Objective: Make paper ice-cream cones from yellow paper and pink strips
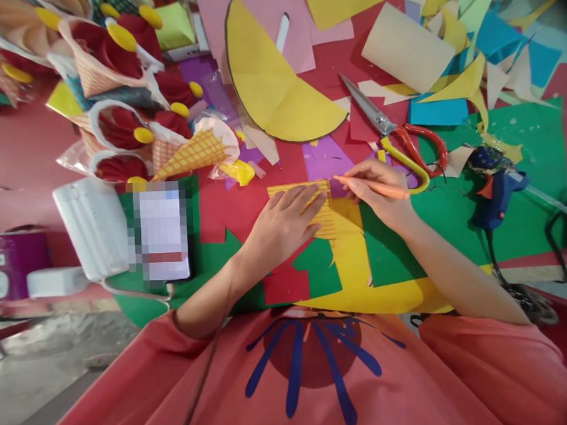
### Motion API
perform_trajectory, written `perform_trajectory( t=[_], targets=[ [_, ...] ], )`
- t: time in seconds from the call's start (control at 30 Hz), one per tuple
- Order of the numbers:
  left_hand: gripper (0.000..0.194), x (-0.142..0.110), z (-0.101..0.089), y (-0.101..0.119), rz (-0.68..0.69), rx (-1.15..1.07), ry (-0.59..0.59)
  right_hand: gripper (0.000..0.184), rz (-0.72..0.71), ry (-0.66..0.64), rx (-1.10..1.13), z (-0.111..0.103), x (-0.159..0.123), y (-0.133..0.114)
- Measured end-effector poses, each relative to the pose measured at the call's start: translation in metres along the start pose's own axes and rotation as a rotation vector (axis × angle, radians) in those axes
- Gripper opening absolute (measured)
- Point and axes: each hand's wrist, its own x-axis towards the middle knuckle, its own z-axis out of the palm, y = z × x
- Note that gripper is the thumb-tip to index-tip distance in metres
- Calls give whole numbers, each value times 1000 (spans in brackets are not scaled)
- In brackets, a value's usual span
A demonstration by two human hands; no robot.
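My left hand point(284, 219) lies flat, fingers spread, on a small yellow sheet of paper point(322, 223) marked with orange lines. In my right hand point(381, 192) is an orange marker point(381, 187), pinched between thumb and fingers. Its tip points left, near the sheet's upper right corner; whether it touches the paper I cannot tell. Beneath the sheet lie a yellow strip point(351, 259) and a purple piece of paper point(325, 157). Just beyond my right hand rest large scissors point(385, 123) with red and yellow handles, their blades together. A yellow semicircle with a black edge point(278, 81) lies further back.
Paper cones point(194, 150) with red and yellow parts crowd the back left. A phone point(165, 233) and a white device point(92, 230) lie at left. At right is a blue glue gun point(492, 197) with its cable. Paper scraps point(492, 53) and a beige roll point(405, 47) fill the back right.
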Motion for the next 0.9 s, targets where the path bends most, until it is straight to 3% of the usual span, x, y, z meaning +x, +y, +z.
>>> perform_trajectory(
  t=[0.3,0.9],
  targets=[
    [44,-1,8,-7,23,-38,62,13,-53,-14,-95,2,7,-2],
    [45,0,5,-8,7,-82,20,15,-42,-72,-129,1,9,-1]
  ],
)
